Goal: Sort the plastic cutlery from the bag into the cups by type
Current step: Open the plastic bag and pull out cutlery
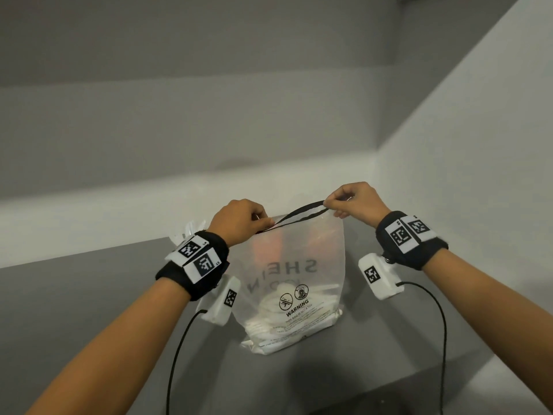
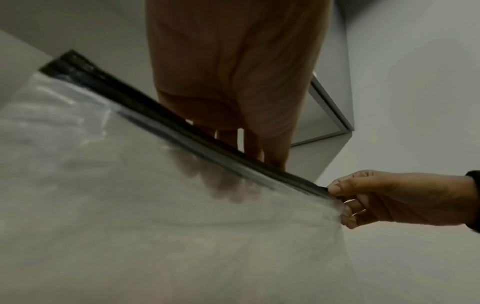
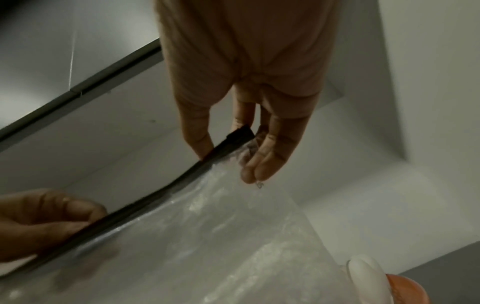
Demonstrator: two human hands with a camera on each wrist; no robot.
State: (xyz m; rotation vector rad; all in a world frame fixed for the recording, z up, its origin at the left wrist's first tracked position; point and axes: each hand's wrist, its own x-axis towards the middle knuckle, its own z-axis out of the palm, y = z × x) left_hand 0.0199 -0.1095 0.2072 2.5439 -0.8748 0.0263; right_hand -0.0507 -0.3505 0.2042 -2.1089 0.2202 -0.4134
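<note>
Both hands are pinching the bag's (image 1: 294, 274) black zip strip (image 1: 291, 216), left hand (image 1: 242, 220) and right hand (image 1: 356, 202) at opposite ends; cutlery (image 1: 269, 313) is lying at the bag's bottom; pulling lips apart evenly should avoid tipping it

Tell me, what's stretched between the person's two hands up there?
The bag's black zip strip, running from the left hand to the right hand, each pinching one end. The head view shows it best.

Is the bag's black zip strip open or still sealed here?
Partly open: in the head view the black zip strip splits into two bands with a gap between the left hand and right hand, which pinch its ends.
</note>
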